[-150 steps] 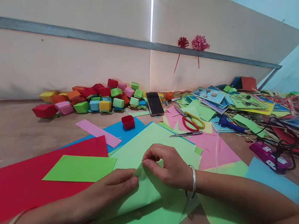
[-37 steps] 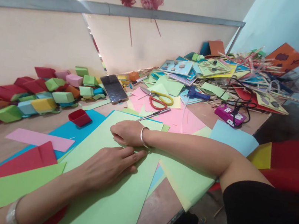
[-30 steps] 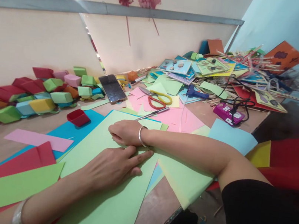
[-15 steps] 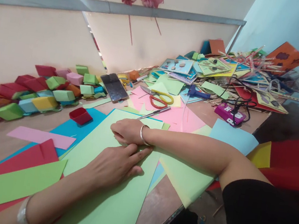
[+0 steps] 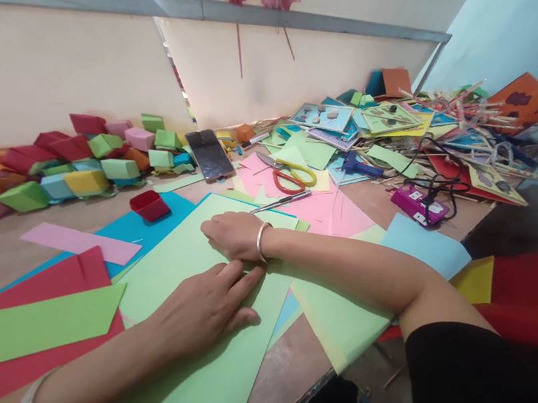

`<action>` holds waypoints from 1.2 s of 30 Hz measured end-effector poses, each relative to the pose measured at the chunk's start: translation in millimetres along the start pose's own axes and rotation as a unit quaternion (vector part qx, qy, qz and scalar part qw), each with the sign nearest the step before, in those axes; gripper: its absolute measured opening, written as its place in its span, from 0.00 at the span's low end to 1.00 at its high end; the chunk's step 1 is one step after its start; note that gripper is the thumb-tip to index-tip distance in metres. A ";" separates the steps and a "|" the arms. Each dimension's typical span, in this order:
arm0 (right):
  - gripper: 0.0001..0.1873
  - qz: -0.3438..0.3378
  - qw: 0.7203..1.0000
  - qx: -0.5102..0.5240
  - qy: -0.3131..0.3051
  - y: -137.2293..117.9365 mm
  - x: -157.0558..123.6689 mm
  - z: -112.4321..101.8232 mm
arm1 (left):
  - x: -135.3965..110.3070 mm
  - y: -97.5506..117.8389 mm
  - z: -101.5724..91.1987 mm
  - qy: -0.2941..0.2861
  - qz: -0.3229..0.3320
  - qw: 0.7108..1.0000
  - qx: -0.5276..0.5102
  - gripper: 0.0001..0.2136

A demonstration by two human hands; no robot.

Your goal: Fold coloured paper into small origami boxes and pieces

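Note:
A large light green paper sheet lies on the table in front of me, over a blue sheet. On it rests my left hand, palm down, fingers stretched and thumb apart, holding nothing. Just beyond, my right hand presses on the same sheet with its fingers curled in. Whatever those fingers may hold is hidden. My left fingertips lie close by the right wrist, which wears a bangle. A pen lies just past the right hand, near scissors with red and yellow handles.
Folded coloured paper boxes line the left back, with a phone beside them. A glue gun, a purple power strip with black cable and heaped craft cards fill the right back. A green strip lies on red paper.
The view has shifted slightly. My left hand has drawn back a little toward me, its index finger sliding left along the right wrist. The right hand has hardly moved.

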State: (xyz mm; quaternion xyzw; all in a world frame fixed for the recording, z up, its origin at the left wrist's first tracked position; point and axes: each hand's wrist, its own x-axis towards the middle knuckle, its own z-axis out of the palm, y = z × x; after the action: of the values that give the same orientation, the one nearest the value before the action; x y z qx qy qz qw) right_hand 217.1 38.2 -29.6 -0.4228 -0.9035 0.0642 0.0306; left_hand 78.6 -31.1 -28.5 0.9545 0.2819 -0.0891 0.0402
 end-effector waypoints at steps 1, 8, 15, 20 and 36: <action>0.09 0.008 1.000 -0.003 0.004 -1.2 0.0 0.2 | 0.0 0.3 -0.2 0.000 0.001 1.000 -0.003 0.22; 0.09 0.039 0.998 -0.039 0.042 -7.8 1.8 12.5 | -11.9 1.2 11.2 0.088 0.002 0.996 0.022 0.18; 0.09 0.031 0.997 -0.054 0.050 -7.8 -0.1 16.1 | -53.8 -12.8 22.7 0.139 -0.044 0.980 0.132 0.20; 0.09 0.028 0.997 -0.053 0.047 -7.2 -0.6 15.8 | -86.5 -19.2 24.2 0.165 0.012 0.958 0.235 0.18; 0.06 0.042 0.994 0.026 0.097 -6.2 -3.8 13.4 | -104.1 -12.9 -3.4 0.195 -0.129 0.952 0.199 0.20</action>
State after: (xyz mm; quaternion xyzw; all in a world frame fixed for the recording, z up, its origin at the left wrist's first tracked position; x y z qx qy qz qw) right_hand 213.4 30.2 -42.0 -0.4634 -0.8758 0.0474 0.1263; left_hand -13.8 -75.1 -5.4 0.8975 0.3814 0.0397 -0.2178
